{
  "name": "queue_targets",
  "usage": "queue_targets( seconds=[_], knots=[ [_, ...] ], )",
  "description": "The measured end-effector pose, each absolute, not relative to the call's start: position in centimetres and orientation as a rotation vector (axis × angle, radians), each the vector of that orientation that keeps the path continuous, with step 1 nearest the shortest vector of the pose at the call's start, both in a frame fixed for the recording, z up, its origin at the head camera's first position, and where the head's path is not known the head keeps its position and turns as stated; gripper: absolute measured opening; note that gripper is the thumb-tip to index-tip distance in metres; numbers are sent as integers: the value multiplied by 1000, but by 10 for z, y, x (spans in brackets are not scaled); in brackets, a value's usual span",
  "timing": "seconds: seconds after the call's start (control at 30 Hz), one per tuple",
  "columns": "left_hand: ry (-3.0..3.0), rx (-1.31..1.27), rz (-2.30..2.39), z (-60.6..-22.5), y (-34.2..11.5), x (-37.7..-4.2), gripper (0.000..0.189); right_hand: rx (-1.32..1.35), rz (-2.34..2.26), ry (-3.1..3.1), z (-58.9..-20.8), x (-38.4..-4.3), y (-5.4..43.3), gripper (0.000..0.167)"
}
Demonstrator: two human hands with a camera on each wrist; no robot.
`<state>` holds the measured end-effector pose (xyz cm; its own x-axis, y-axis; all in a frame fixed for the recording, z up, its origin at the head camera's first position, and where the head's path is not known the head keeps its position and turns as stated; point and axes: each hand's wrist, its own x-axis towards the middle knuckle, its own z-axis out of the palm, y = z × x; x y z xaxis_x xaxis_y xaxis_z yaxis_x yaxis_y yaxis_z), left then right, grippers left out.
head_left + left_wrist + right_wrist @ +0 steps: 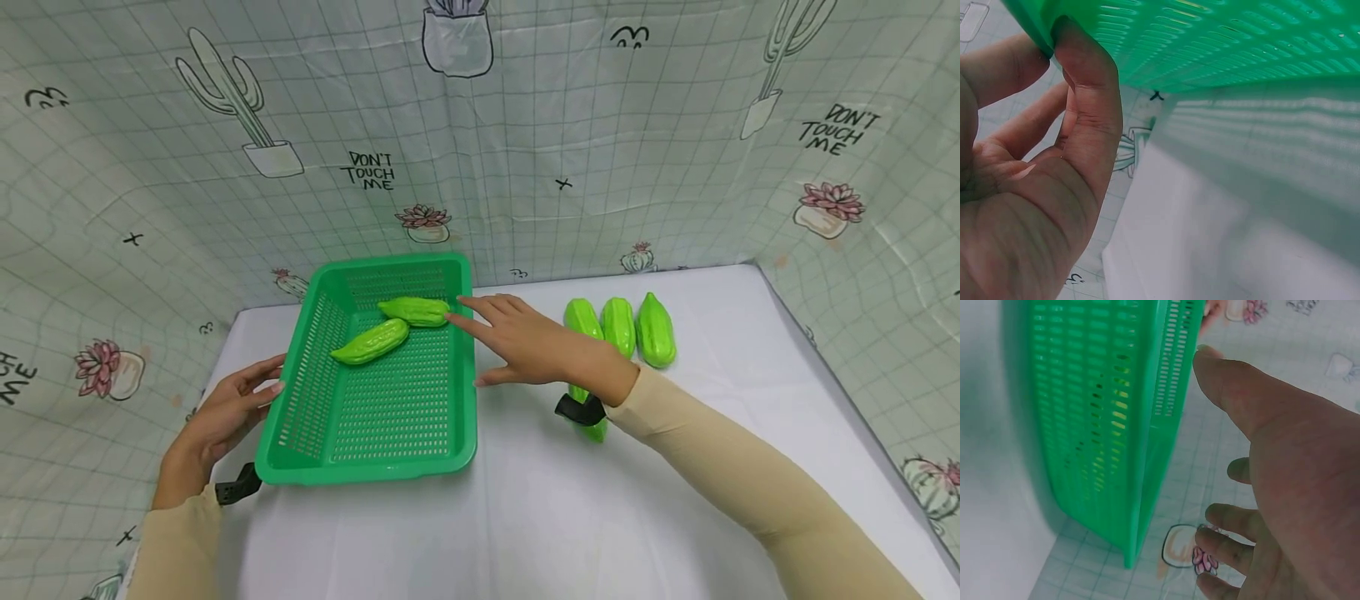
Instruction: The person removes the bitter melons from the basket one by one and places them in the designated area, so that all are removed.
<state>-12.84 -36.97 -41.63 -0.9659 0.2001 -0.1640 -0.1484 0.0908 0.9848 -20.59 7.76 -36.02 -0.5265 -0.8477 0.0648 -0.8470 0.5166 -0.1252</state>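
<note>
A green slotted plastic basket (pixel 375 474) stands left of centre on the table in the head view. Two light green bitter gourds, one at the back (pixel 415 311) and one in front of it (pixel 371 342), lie in its far half. My left hand (pixel 225 410) pinches the basket's left rim between thumb and fingers, which the left wrist view shows close up on the green edge (pixel 1104 25). At the right rim hovers my right hand (pixel 528 342), fingers spread and holding nothing. In the right wrist view its thumb (pixel 1229 381) is near the basket wall (pixel 1141 425).
Several more bitter gourds lie right of the basket, the rightmost one (pixel 656 333) beside another (pixel 618 325); my right wrist partly covers some. A white cloth (pixel 570 517) covers the table. A printed grid curtain (pixel 510 125) encloses its back and sides.
</note>
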Motion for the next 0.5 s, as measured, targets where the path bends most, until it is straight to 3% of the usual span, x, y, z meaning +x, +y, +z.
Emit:
queue_targets(
  seconds=[0.5],
  knots=[
    [2173,12,1906,-414,-367,-129,50,-1516,-114,2624,-354,-227,23,94]
  ],
)
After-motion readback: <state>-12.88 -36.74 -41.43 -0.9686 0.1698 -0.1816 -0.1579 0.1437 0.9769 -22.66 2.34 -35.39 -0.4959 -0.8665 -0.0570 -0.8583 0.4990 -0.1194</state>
